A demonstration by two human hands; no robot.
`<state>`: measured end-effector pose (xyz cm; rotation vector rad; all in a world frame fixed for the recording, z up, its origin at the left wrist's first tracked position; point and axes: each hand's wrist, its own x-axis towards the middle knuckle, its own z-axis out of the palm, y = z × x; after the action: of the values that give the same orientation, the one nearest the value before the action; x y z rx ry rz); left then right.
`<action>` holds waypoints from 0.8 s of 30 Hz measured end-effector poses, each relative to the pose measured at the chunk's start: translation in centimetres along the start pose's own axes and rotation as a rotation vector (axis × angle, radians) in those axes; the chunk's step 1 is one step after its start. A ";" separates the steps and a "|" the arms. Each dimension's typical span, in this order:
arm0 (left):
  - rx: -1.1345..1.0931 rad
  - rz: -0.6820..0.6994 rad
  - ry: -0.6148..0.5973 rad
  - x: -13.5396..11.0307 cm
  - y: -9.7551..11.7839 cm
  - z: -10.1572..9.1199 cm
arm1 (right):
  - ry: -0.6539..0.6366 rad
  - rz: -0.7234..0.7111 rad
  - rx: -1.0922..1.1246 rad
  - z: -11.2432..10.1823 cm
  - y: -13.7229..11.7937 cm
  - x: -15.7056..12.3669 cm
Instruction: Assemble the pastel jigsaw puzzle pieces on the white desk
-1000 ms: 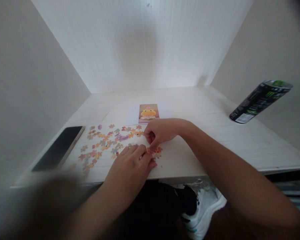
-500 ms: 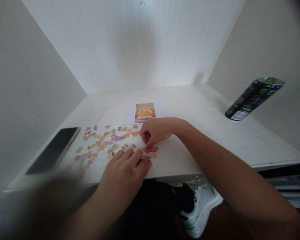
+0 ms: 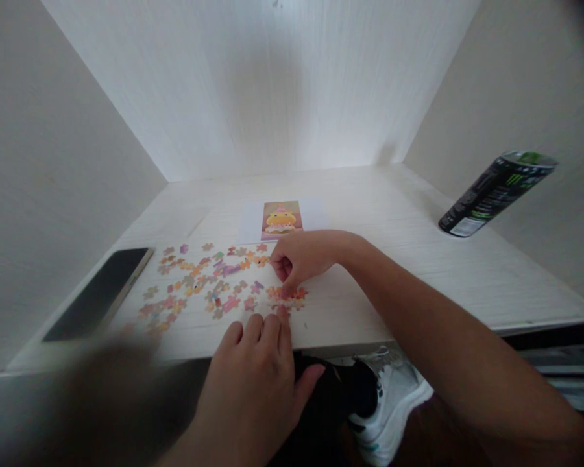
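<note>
My right hand (image 3: pixel 296 259) is bent down over a small cluster of joined jigsaw puzzle pieces (image 3: pixel 299 297), orange and pink with a pale lower part. Its fingers are curled, and the thumb tip presses on a piece at the cluster's upper edge; the piece is partly hidden by the fingers. My left hand (image 3: pixel 255 370) lies at the table's front edge, palm down. Its index fingertip touches the lower edge of the cluster, and its thumb is spread away to the right. Many loose jigsaw pieces (image 3: pixel 231 269) lie scattered to the left of both hands.
A picture card (image 3: pixel 282 219) of a yellow cartoon figure lies on white paper (image 3: pixel 316 217) behind my right hand. A dark phone (image 3: pixel 100 295) rests at the left. A black drink can (image 3: pixel 491 198) stands at the right. White panels (image 3: pixel 340 84) enclose the table.
My left hand has drawn back toward me, and its thumb has opened away from the fingers, uncovering pink pieces and the cluster's lower edge. My right hand has stayed almost in place.
</note>
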<state>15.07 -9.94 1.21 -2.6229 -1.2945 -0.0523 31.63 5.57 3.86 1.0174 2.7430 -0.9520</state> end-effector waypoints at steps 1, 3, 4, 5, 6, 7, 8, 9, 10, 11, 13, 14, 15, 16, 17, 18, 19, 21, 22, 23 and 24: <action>0.005 -0.002 -0.008 0.0 0.3 0.0 | 0.001 0.002 -0.001 0.0 0.0 0.0; 0.013 0.010 -0.022 0.1 0.7 -0.1 | -0.001 0.009 -0.002 0.0 0.0 -0.1; 0.012 0.014 -0.029 0.2 0.8 -0.2 | -0.004 0.010 -0.001 0.0 0.0 -0.1; 0.007 0.016 -0.037 0.3 0.9 -0.2 | -0.007 0.009 0.000 0.0 0.0 0.0; -0.002 0.014 -0.044 0.4 0.9 -0.2 | -0.009 0.007 0.000 0.0 0.0 0.0; -0.013 0.006 -0.047 0.4 0.8 -0.3 | -0.008 0.005 -0.001 0.0 0.1 0.0; -0.026 0.001 -0.043 0.3 0.6 -0.3 | -0.006 0.004 -0.002 0.0 0.1 0.0; -0.040 0.000 -0.033 0.1 0.3 -0.3 | -0.004 0.002 -0.004 0.0 0.2 0.0; -0.056 0.003 -0.013 -0.1 -0.1 -0.3 | -0.002 0.003 -0.004 0.0 0.2 0.1; -0.074 0.009 0.013 -0.4 -0.5 -0.3 | -0.002 0.003 -0.001 0.0 0.2 0.1; -0.117 0.020 0.077 -1.2 -1.6 -0.3 | -0.003 0.004 0.011 0.0 0.2 0.1; -0.144 0.024 0.112 -1.6 -2.2 -0.4 | -0.005 0.007 0.019 0.0 0.2 0.1; -0.173 0.023 0.146 -1.9 -2.8 -0.4 | -0.007 0.011 0.025 0.0 0.2 0.1; -0.205 0.020 0.181 -2.2 -3.4 -0.5 | -0.008 0.015 0.029 0.0 0.2 0.1; -0.242 0.019 0.208 -2.4 -3.9 -0.7 | -0.010 0.020 0.030 0.0 0.2 0.1; -0.284 0.029 0.228 -2.6 -4.2 -0.9 | -0.011 0.022 0.029 0.0 0.3 0.1; -0.327 0.050 0.243 -2.7 -4.4 -1.2 | -0.013 0.021 0.028 0.0 0.3 0.1; -0.391 0.109 0.249 -2.8 -4.5 -1.9 | -0.020 0.014 0.031 0.0 0.4 0.1; -0.412 0.161 0.252 -2.9 -4.3 -2.3 | -0.023 0.009 0.037 0.0 0.4 0.1; -0.432 0.227 0.265 -3.0 -4.1 -2.6 | -0.025 0.004 0.044 0.0 0.5 0.1; -0.450 0.293 0.275 -3.2 -3.9 -2.9 | -0.022 0.002 0.051 0.0 0.5 0.1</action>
<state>10.22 -10.75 4.28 -3.0029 -0.8761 -0.7051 31.88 5.97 3.60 1.0103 2.7130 -1.0322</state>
